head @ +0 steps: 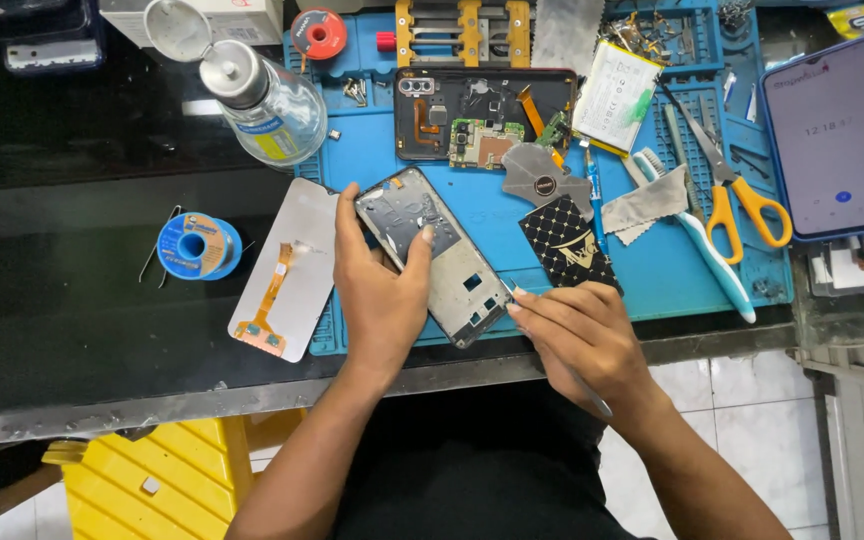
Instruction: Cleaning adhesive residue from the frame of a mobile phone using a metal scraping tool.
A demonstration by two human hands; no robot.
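My left hand (382, 300) grips a bare silver phone frame (452, 270), thumb and fingers wrapped around its upper half, holding it tilted over the blue work mat (672, 270). My right hand (582, 335) pinches a thin metal tool (592, 397) whose tip touches the frame's lower right edge. A detached phone screen (297, 265) with an orange flex cable lies face down just left of my left hand. An opened phone back (482, 115) with its circuit board lies farther up the mat.
A clear liquid bottle (272, 105) and a blue solder spool (197, 245) sit on the left. A battery (614, 95), yellow-handled scissors (742, 200), a toothbrush (707, 250), a black patterned card (567, 245) and a lit phone (837, 135) lie right. A yellow stool (162, 480) stands below.
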